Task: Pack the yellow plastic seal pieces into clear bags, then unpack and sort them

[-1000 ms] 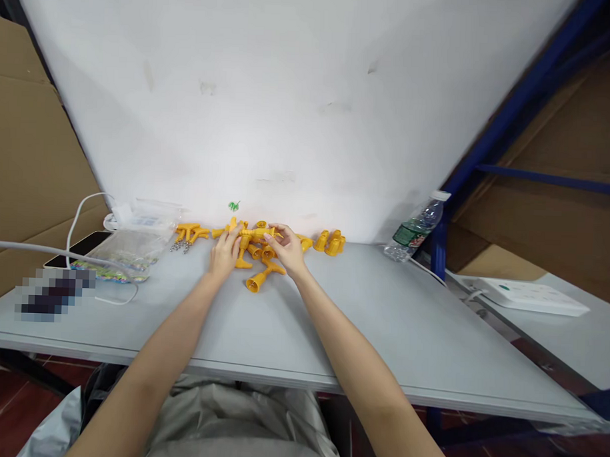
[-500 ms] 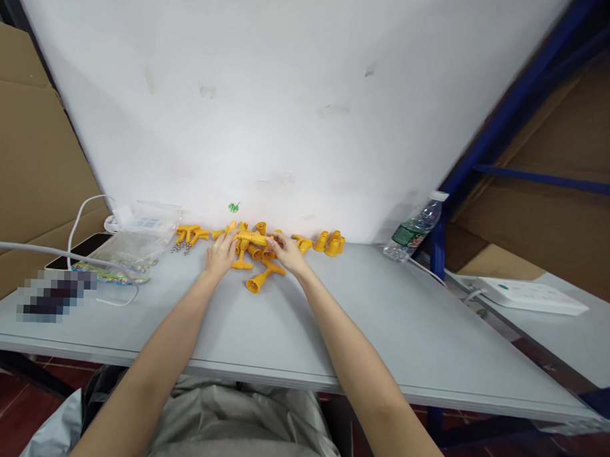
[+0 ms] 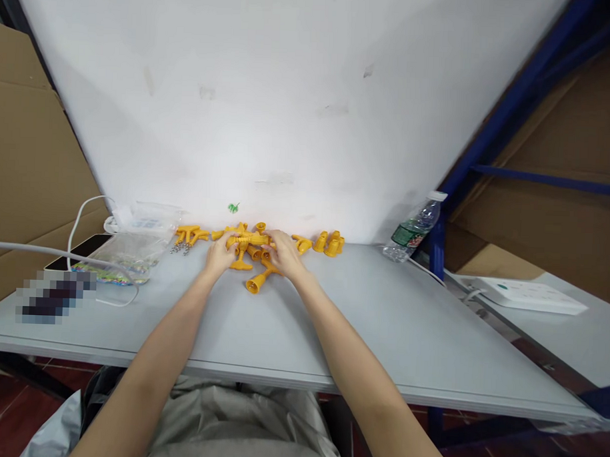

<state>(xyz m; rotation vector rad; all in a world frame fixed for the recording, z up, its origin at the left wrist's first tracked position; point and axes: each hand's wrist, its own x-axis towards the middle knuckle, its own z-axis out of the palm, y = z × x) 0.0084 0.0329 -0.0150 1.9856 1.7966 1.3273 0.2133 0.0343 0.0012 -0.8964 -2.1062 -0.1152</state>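
Both my hands are at a cluster of yellow plastic parts by the back of the table. A yellow corkscrew [image 3: 251,240] lies sideways between them. My left hand [image 3: 221,251] grips its left end with curled fingers. My right hand [image 3: 283,253] closes round its right end, hiding most of that end. Just below lies another yellow T-handled corkscrew with a bell-shaped cup [image 3: 256,283]. A T-shaped yellow handle [image 3: 241,265] sits under the held piece. More yellow pieces behind are partly covered by my hands.
On the left, yellow handles with metal spirals [image 3: 187,234] lie beside clear plastic bags [image 3: 129,249], a phone [image 3: 84,251] and a white cable [image 3: 34,247]. Yellow cups [image 3: 333,245] stand right of my hands. A plastic bottle [image 3: 414,229] leans against the blue frame [image 3: 437,250]; a white power strip [image 3: 530,295] lies beyond.
My right hand has shifted slightly and turned, its back now more over the corkscrew's right end. The left hand has moved a little lower. The surrounding parts look the same.
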